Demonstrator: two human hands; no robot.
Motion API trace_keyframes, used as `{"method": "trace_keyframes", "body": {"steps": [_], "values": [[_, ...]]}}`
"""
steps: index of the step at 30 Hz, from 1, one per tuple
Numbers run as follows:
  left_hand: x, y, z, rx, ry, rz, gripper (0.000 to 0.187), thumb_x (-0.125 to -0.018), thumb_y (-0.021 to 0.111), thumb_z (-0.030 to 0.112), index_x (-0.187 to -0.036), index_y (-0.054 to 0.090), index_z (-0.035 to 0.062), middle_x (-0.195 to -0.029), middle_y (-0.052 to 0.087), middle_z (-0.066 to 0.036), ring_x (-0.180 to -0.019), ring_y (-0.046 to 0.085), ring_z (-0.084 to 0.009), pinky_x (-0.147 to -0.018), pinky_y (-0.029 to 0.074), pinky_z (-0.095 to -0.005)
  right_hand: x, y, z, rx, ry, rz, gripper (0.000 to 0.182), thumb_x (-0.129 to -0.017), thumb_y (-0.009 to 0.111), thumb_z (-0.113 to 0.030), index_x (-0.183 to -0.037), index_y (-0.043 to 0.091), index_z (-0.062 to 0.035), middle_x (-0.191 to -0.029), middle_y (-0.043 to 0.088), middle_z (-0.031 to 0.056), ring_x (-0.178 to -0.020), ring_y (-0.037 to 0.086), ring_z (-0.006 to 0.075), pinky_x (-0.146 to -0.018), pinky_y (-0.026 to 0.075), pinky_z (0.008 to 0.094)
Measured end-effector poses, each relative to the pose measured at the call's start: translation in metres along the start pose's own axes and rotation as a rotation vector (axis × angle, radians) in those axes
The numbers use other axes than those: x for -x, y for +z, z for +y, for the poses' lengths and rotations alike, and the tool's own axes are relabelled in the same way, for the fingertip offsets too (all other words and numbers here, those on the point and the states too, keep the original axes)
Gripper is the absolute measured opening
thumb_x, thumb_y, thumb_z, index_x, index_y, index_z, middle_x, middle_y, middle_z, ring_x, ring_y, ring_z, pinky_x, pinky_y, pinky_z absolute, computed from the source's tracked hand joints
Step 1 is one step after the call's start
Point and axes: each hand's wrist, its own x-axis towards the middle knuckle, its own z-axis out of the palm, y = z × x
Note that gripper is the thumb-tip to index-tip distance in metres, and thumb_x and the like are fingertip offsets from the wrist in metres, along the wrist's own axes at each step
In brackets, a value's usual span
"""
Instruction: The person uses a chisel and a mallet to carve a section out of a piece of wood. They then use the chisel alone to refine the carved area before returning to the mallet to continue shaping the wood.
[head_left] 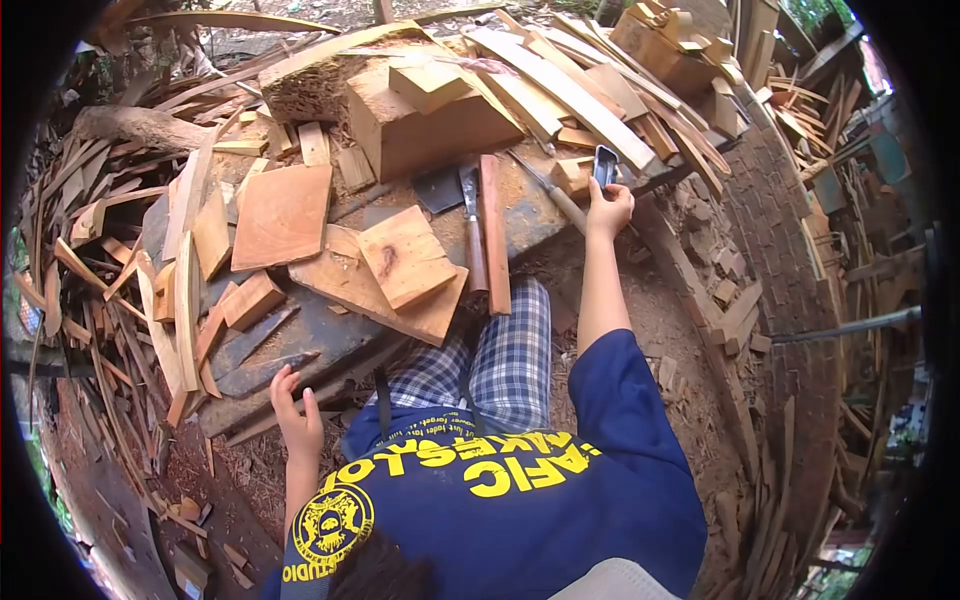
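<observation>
My right hand [609,208] is raised at the right end of the bench, its fingers closed on a small dark rectangular object [604,163] with a paler inner face; its kind cannot be made out. Just left of it lies a wooden-handled tool [567,208] with a long thin blade. My left hand [297,412] hangs at the bench's front edge, empty, fingers apart. A dark pointed stick [290,361] lies closest to it. Between the hands, a chisel [474,240] rests beside a reddish wooden bar [494,235].
Square boards [283,217] and a block with a knot [405,258] lie on the dark bench [535,240]. Behind them sits a large timber block [420,130]. Long offcuts [570,90] heap at the back right, scrap wood [90,210] at left. A brick surface [770,250] runs along the right.
</observation>
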Motion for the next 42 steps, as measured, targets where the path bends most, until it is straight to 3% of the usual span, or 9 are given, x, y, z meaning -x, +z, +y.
{"method": "trace_keyframes", "body": {"steps": [5, 13, 17, 21, 24, 29, 32, 36, 42], "values": [[-0.023, 0.007, 0.010, 0.028, 0.025, 0.085, 0.027, -0.093, 0.054, 0.006, -0.119, 0.054, -0.0009, -0.135, 0.050, -0.021, -0.125, 0.049, -0.0357, -0.106, 0.038, -0.0433, 0.009, 0.011, -0.014, -0.579, 0.070, 0.007, 0.057, -0.076, 0.085, -0.028, -0.116, 0.056, 0.0005, -0.121, 0.054, 0.0180, -0.104, 0.063, 0.0326, -0.093, 0.053, 0.0443], [-0.093, 0.055, 0.063, 0.187, 0.208, 0.015, 0.040, -0.089, 0.062, 0.014, -0.125, 0.050, 0.0013, -0.137, 0.048, -0.022, -0.128, 0.046, -0.0372, -0.110, 0.032, -0.0453, 0.133, -0.049, -0.073, -0.279, -0.197, -0.367, 0.015, -0.085, 0.068, -0.010, -0.098, 0.066, -0.0029, -0.116, 0.063, 0.0186, -0.111, 0.061, 0.0317, -0.093, 0.048, 0.0395], [-0.133, 0.078, 0.095, 0.166, 0.266, 0.033, 0.050, -0.091, 0.060, 0.024, -0.133, 0.045, 0.0003, -0.142, 0.042, -0.025, -0.135, 0.036, -0.0405, -0.114, 0.025, -0.0479, 0.169, -0.044, -0.065, -0.201, -0.280, -0.353, 0.024, -0.084, 0.072, -0.017, -0.102, 0.064, -0.0027, -0.118, 0.060, 0.0186, -0.113, 0.058, 0.0306, -0.094, 0.047, 0.0386], [-0.157, 0.114, 0.103, 0.047, 0.287, 0.054, 0.057, -0.093, 0.059, 0.030, -0.137, 0.042, -0.0014, -0.145, 0.037, -0.027, -0.138, 0.032, -0.0416, -0.115, 0.024, -0.0493, 0.184, -0.057, -0.103, -0.193, 0.117, -0.741, 0.071, -0.078, 0.081, -0.038, -0.128, 0.049, 0.0002, -0.124, 0.052, 0.0215, -0.102, 0.058, 0.0307, -0.091, 0.049, 0.0403], [-0.157, 0.133, 0.096, -0.121, 0.169, -0.088, 0.066, -0.097, 0.054, 0.036, -0.145, 0.033, -0.0045, -0.150, 0.029, -0.029, -0.140, 0.030, -0.0438, -0.115, 0.024, -0.0512, 0.206, -0.056, -0.106, -0.131, 0.151, -0.815, 0.071, -0.087, 0.072, -0.034, -0.139, 0.038, 0.0006, -0.129, 0.055, 0.0293, -0.120, 0.057, 0.0417, -0.100, 0.045, 0.0437], [-0.158, 0.137, 0.085, 0.010, 0.171, -0.142, 0.060, -0.100, 0.047, 0.027, -0.146, 0.028, -0.0058, -0.151, 0.026, -0.029, -0.141, 0.029, -0.0434, -0.116, 0.023, -0.0511, 0.218, -0.060, -0.090, -0.264, 0.151, -0.782, 0.056, -0.098, 0.057, -0.021, -0.143, 0.033, 0.0012, -0.128, 0.056, 0.0294, -0.121, 0.057, 0.0383, -0.103, 0.043, 0.0416], [-0.167, 0.144, 0.072, 0.072, 0.210, -0.169, 0.056, -0.101, 0.044, 0.024, -0.147, 0.028, -0.0048, -0.154, 0.023, -0.028, -0.143, 0.027, -0.0421, -0.117, 0.021, -0.0536, 0.222, -0.075, -0.093, -0.437, 0.269, -0.833, 0.045, -0.103, 0.048, -0.018, -0.145, 0.034, -0.0101, -0.099, 0.060, 0.0095, -0.079, 0.062, 0.0141, -0.066, 0.051, 0.0294], [-0.179, 0.123, 0.080, -0.052, 0.171, -0.415, 0.053, -0.103, 0.041, 0.023, -0.151, 0.028, 0.0071, -0.160, 0.017, -0.021, -0.148, 0.021, -0.0384, -0.117, 0.013, -0.0626, 0.225, -0.126, -0.112, -0.728, 0.643, -0.958, 0.041, -0.105, 0.041, -0.019, -0.145, 0.034, -0.0095, -0.103, 0.060, 0.0102, -0.074, 0.064, 0.0169, -0.061, 0.055, 0.0303], [-0.185, 0.114, 0.091, -0.046, 0.143, -0.489, 0.050, -0.102, 0.044, 0.014, -0.151, 0.033, 0.0108, -0.162, 0.017, -0.019, -0.149, 0.020, -0.0370, -0.118, 0.010, -0.0614, 0.244, -0.125, -0.098, -0.666, 0.594, -0.899, 0.037, -0.107, 0.038, -0.025, -0.138, 0.040, -0.0058, -0.099, 0.062, 0.0112, -0.073, 0.064, 0.0178, -0.059, 0.055, 0.0310]]}}
